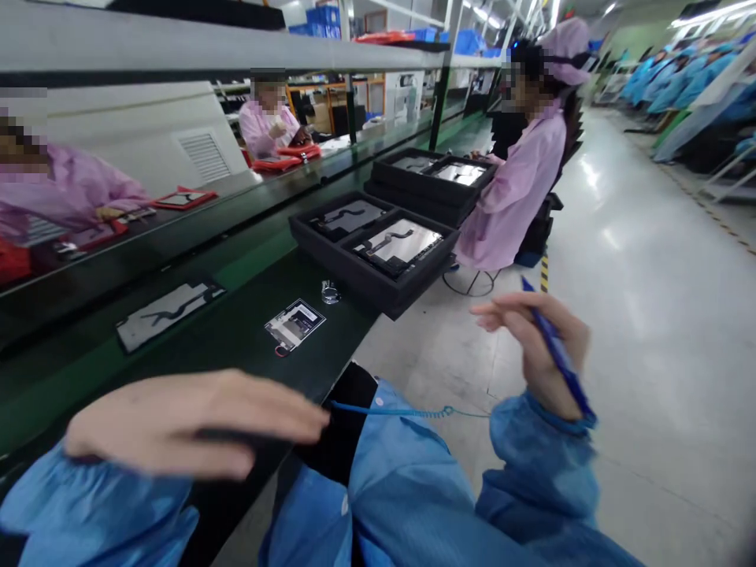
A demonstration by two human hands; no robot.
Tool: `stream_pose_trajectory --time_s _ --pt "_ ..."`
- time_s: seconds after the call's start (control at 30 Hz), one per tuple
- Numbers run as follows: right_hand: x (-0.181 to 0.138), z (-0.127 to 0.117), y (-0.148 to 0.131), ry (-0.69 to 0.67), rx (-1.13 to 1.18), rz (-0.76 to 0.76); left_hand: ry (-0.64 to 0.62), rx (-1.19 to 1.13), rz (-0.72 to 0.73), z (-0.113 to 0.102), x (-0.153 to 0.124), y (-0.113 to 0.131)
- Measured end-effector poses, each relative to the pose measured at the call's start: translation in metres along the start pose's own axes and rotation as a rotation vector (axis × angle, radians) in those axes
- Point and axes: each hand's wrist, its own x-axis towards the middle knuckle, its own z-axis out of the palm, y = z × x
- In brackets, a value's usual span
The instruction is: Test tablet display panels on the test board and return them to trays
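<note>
My left hand [194, 421] hovers over the near edge of the dark bench, fingers stretched out and slightly blurred, holding nothing. Out to the right, above the floor, my right hand [552, 346] has a slim blue pen-shaped tool [555, 350] tucked in it, its tip pointing up. Ahead of my left hand lies a small flat panel with a circuit pattern [295, 324], with a thin red loop at its corner. Beside that panel sits a small clear round item [331, 294]. Farther left, a larger flat panel with a dark ribbon cable [171, 313] rests on the green belt.
A black foam tray [378, 279] holding two panels overhangs the bench edge, and a second black tray [428, 201] stands behind it. A blue coiled cord [407, 411] runs toward my right sleeve. Co-workers in pink sit across the line and at the right [520, 181].
</note>
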Motion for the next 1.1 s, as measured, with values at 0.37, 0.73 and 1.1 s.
stream_pose_trajectory --time_s 0.37,0.73,1.1 --pt "0.023 0.150 0.145 0.000 -0.407 0.053 0.323 0.322 -0.172 -0.024 0.268 -0.124" --pt "0.016 0.137 0.183 0.009 -0.394 0.070 0.230 0.615 -0.232 -0.019 0.350 -0.146" --pt "0.039 0.113 0.199 -0.034 -0.362 0.073 0.247 0.564 -0.371 -0.024 0.378 -0.145"
